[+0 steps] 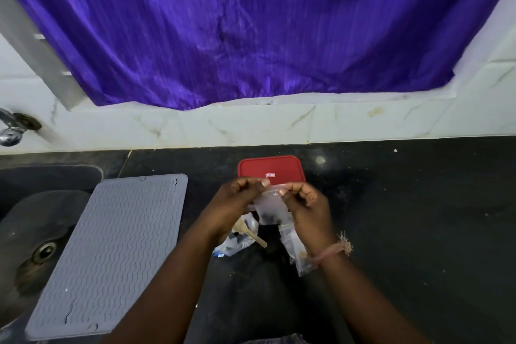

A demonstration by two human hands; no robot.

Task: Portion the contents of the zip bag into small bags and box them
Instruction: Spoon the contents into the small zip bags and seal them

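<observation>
Both hands raised over the black counter, pinching the top edge of one small clear bag: left hand grips its left corner, right hand its right. Bag hangs upright, long axis vertical, mouth up, dark contents at the bottom. Red-lidded box just behind. Zip bag with wooden spoon lies below, more small bags under right wrist. Grey mat left, over sink.
</observation>
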